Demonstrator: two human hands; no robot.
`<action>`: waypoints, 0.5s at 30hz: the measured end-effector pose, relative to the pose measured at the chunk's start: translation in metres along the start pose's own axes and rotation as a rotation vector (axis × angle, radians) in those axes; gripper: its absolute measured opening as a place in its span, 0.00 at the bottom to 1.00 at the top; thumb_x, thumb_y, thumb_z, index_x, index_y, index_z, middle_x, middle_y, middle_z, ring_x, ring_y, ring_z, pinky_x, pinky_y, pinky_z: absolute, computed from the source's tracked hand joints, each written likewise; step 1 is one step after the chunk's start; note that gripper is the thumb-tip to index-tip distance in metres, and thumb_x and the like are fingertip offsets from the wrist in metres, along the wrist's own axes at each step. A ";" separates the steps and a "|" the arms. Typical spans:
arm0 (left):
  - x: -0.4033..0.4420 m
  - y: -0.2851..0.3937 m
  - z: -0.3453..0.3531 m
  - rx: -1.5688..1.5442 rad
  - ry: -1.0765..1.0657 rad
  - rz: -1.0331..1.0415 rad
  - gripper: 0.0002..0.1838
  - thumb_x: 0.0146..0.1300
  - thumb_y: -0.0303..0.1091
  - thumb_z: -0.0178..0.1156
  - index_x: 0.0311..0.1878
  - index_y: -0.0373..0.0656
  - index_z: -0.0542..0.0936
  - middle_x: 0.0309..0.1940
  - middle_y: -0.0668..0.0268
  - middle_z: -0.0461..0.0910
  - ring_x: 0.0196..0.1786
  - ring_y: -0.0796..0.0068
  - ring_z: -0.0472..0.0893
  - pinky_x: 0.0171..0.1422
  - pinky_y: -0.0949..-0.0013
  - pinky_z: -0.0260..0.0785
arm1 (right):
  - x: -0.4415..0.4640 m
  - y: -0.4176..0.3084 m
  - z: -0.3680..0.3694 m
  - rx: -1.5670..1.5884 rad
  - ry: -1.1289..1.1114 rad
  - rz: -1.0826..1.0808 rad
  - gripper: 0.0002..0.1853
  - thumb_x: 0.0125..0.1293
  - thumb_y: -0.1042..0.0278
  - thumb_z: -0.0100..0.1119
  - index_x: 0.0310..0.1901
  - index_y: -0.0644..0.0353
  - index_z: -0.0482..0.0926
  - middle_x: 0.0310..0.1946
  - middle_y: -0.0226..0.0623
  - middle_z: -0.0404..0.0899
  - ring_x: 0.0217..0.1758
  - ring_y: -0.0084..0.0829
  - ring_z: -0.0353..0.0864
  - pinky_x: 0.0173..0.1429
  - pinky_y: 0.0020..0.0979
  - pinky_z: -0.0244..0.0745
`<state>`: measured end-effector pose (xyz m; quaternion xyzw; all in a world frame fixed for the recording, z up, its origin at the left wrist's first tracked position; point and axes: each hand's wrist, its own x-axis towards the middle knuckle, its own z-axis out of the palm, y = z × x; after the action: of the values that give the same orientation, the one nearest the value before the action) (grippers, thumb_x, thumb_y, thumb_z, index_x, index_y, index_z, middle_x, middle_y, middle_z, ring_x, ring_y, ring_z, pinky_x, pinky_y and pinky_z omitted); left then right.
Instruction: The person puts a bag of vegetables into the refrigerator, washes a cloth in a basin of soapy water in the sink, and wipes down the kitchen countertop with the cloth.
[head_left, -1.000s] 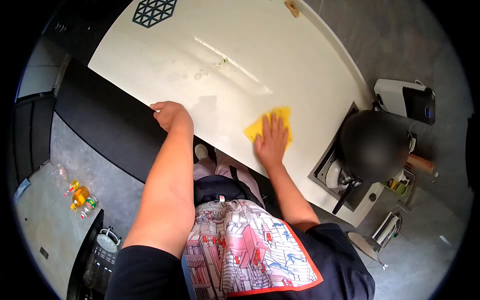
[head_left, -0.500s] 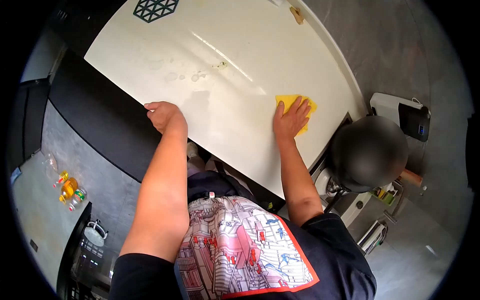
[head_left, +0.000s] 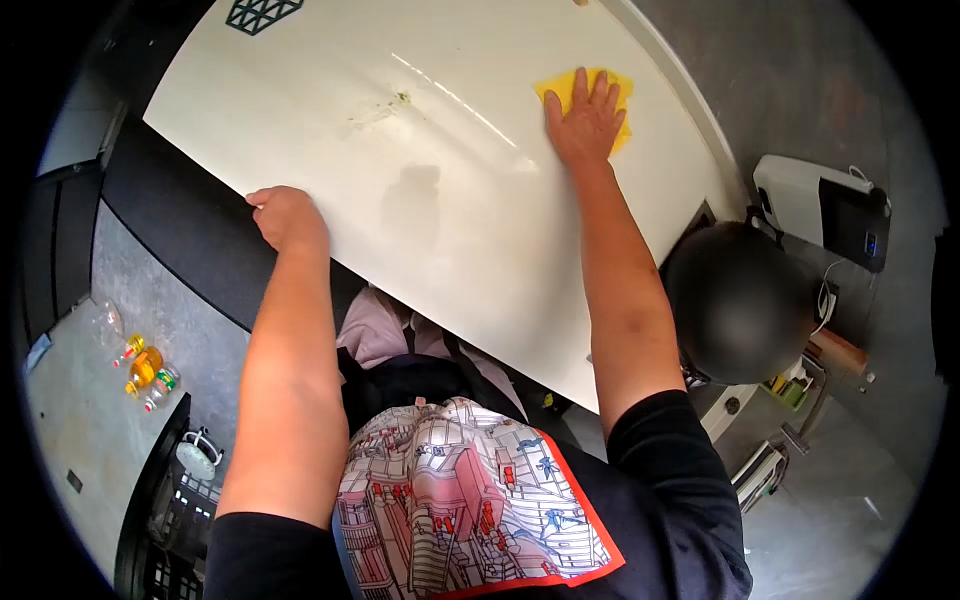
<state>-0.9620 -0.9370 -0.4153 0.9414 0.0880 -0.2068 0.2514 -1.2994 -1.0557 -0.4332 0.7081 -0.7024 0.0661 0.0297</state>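
My right hand (head_left: 585, 125) lies flat with fingers spread on a yellow cloth (head_left: 626, 90), pressing it against the white tabletop (head_left: 490, 230). The cloth is on the right side, toward the far raised edge. At the near left edge of the tabletop, my left hand (head_left: 285, 218) is closed around the rim, its fingertips partly hidden. Between the hands and farther back, a smear with small greenish bits (head_left: 400, 99) marks the white surface.
A dark green lattice trivet (head_left: 262, 12) lies at the far left. Right of the table are a dark round object (head_left: 740, 300) and a white-and-black device (head_left: 825, 210). Several bottles (head_left: 145, 368) stand at lower left.
My right hand has slid the yellow cloth away from me, toward the far edge. My left hand has shifted left along the rim. The view has moved, and the wet spots look smeared.
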 end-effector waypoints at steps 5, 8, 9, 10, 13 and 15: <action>0.006 0.000 0.005 0.049 0.023 -0.014 0.36 0.71 0.53 0.25 0.50 0.30 0.76 0.49 0.45 0.78 0.54 0.46 0.76 0.61 0.53 0.68 | -0.044 0.004 -0.009 0.029 -0.053 -0.249 0.35 0.63 0.42 0.46 0.70 0.47 0.59 0.73 0.42 0.50 0.76 0.47 0.42 0.74 0.53 0.37; 0.009 -0.001 0.008 0.026 0.019 -0.030 0.37 0.71 0.54 0.25 0.51 0.30 0.76 0.49 0.45 0.78 0.54 0.46 0.76 0.62 0.53 0.68 | -0.085 0.005 -0.028 0.062 -0.089 -0.246 0.36 0.62 0.42 0.48 0.69 0.49 0.61 0.72 0.43 0.50 0.76 0.48 0.44 0.74 0.54 0.38; 0.013 -0.004 0.010 0.007 0.017 -0.022 0.37 0.71 0.54 0.25 0.51 0.30 0.76 0.49 0.45 0.78 0.54 0.46 0.77 0.62 0.53 0.68 | -0.083 0.004 -0.029 0.064 -0.083 -0.251 0.36 0.62 0.42 0.48 0.69 0.49 0.61 0.72 0.43 0.50 0.76 0.48 0.44 0.74 0.54 0.38; 0.016 -0.009 0.012 0.007 0.018 -0.018 0.37 0.71 0.54 0.25 0.51 0.30 0.76 0.49 0.45 0.78 0.54 0.46 0.77 0.62 0.53 0.68 | -0.082 0.003 -0.032 0.082 -0.083 -0.213 0.36 0.61 0.42 0.49 0.69 0.50 0.61 0.72 0.45 0.50 0.75 0.49 0.44 0.74 0.54 0.39; 0.020 -0.007 0.013 -0.034 0.001 0.005 0.37 0.71 0.55 0.25 0.52 0.31 0.75 0.50 0.44 0.77 0.55 0.45 0.76 0.62 0.54 0.68 | -0.062 0.003 -0.022 0.073 -0.022 -0.139 0.38 0.60 0.40 0.51 0.68 0.53 0.62 0.72 0.49 0.50 0.75 0.52 0.45 0.73 0.55 0.39; 0.008 -0.003 0.005 0.005 -0.011 -0.010 0.37 0.71 0.55 0.25 0.52 0.31 0.75 0.51 0.44 0.77 0.55 0.45 0.76 0.62 0.53 0.68 | -0.034 0.002 -0.011 0.042 0.025 -0.116 0.39 0.60 0.39 0.51 0.68 0.54 0.61 0.72 0.52 0.49 0.75 0.53 0.44 0.73 0.56 0.39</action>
<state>-0.9567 -0.9367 -0.4237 0.9405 0.0907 -0.2132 0.2486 -1.3024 -1.0201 -0.4272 0.7471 -0.6582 0.0881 0.0274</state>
